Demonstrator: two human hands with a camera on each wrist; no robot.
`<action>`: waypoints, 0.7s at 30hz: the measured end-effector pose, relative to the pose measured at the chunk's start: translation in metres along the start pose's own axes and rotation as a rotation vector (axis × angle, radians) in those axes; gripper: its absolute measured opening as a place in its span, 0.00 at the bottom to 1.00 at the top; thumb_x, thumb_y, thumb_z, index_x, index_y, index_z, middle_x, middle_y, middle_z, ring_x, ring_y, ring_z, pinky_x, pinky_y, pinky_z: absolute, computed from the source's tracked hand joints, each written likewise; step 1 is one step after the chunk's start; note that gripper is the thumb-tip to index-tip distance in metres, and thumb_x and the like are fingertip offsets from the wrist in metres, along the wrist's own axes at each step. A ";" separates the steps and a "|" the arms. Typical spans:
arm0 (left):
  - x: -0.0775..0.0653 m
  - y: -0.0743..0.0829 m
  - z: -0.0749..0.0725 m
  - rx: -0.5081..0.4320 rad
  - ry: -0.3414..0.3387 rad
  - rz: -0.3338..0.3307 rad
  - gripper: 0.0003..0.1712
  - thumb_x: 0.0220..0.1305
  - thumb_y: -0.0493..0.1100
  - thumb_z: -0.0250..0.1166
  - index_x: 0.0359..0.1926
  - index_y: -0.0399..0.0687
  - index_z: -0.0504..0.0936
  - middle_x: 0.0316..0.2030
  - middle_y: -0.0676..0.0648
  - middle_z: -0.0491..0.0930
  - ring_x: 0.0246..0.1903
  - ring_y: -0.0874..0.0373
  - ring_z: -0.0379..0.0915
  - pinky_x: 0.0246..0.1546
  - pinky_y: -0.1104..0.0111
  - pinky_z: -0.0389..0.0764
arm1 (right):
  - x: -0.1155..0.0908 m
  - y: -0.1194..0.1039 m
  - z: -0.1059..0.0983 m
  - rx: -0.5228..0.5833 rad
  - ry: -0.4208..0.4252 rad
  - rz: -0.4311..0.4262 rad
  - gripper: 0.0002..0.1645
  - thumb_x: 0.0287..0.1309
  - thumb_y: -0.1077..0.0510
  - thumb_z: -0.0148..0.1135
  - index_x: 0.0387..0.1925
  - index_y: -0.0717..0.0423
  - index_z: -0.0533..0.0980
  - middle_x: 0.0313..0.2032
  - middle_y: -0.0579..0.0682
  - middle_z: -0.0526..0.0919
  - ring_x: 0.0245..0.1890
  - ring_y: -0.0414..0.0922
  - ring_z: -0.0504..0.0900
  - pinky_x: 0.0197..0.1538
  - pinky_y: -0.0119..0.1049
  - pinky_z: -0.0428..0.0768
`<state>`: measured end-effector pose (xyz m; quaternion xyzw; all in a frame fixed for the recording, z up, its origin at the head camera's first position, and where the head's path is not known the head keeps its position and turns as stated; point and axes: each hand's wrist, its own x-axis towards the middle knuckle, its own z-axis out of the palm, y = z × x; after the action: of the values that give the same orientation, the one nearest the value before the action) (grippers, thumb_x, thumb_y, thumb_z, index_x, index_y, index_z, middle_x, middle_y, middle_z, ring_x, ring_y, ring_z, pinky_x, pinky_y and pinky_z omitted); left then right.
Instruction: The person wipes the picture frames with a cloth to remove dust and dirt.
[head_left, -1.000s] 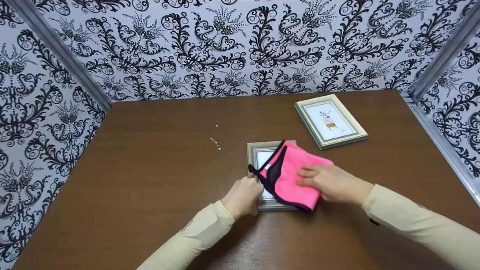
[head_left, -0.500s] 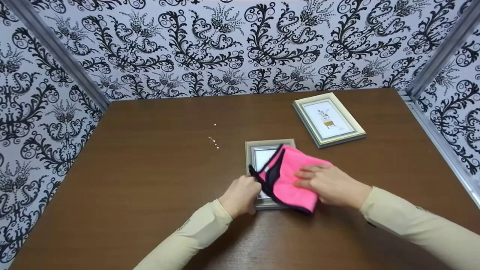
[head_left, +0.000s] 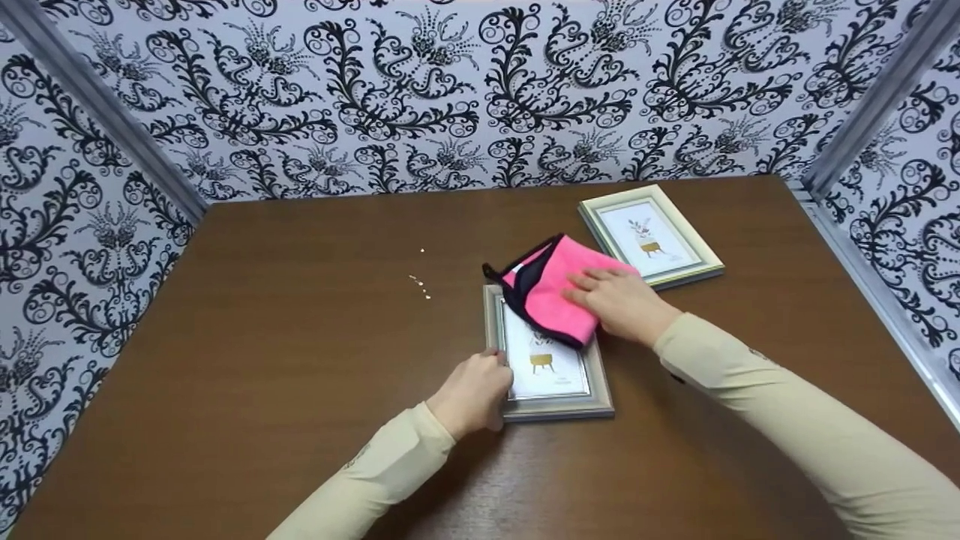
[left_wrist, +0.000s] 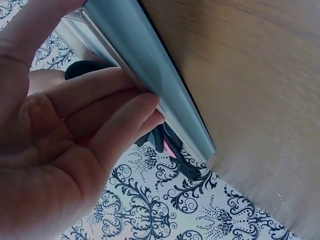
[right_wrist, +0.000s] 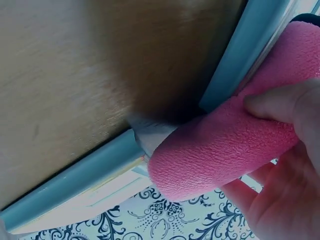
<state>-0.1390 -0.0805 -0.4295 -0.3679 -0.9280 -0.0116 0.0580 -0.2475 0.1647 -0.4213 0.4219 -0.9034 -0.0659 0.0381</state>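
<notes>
A picture frame [head_left: 559, 409] with a vase-like print lies on the brown table. My left hand [head_left: 474, 391] grips its left edge; in the left wrist view the fingers [left_wrist: 127, 120] meet the side of the frame [left_wrist: 160, 75]. My right hand [head_left: 621, 306] holds a pink cloth [head_left: 562, 300] with black trim over the frame's upper part, hiding its far edge. In the right wrist view the cloth [right_wrist: 210, 150] is folded between the thumb [right_wrist: 275, 105] and fingers.
A second, cream picture frame [head_left: 690, 225] lies at the back right, close to the cloth. Small pale crumbs [head_left: 420, 283] are scattered on the table left of centre. Patterned walls [head_left: 420, 90] enclose the table at the back and sides.
My right hand has moved the cloth away from me, up the frame, uncovering its lower part and most of the print. The left hand stays at the left edge.
</notes>
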 end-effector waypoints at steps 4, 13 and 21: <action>0.002 0.003 0.000 -0.006 -0.002 -0.022 0.16 0.28 0.40 0.79 0.18 0.47 0.78 0.22 0.49 0.74 0.26 0.54 0.73 0.25 0.64 0.80 | -0.009 -0.003 -0.001 0.028 -0.008 -0.008 0.30 0.53 0.71 0.60 0.60 0.60 0.74 0.60 0.62 0.73 0.61 0.62 0.70 0.62 0.55 0.66; 0.001 0.002 0.002 0.000 0.038 -0.022 0.17 0.25 0.39 0.78 0.16 0.47 0.75 0.21 0.49 0.73 0.24 0.54 0.73 0.22 0.64 0.80 | -0.042 -0.037 -0.002 -0.030 0.023 -0.071 0.31 0.50 0.72 0.62 0.60 0.60 0.74 0.60 0.62 0.73 0.60 0.63 0.71 0.62 0.55 0.67; 0.001 0.001 0.001 0.005 0.053 -0.016 0.16 0.26 0.38 0.77 0.16 0.48 0.75 0.20 0.50 0.73 0.22 0.54 0.74 0.21 0.63 0.80 | -0.074 -0.064 -0.001 -0.158 0.177 -0.186 0.30 0.44 0.67 0.69 0.55 0.59 0.78 0.54 0.61 0.78 0.54 0.60 0.76 0.57 0.51 0.72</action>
<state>-0.1391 -0.0792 -0.4304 -0.3597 -0.9291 -0.0196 0.0833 -0.1513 0.1804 -0.4314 0.5036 -0.8456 -0.1024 0.1446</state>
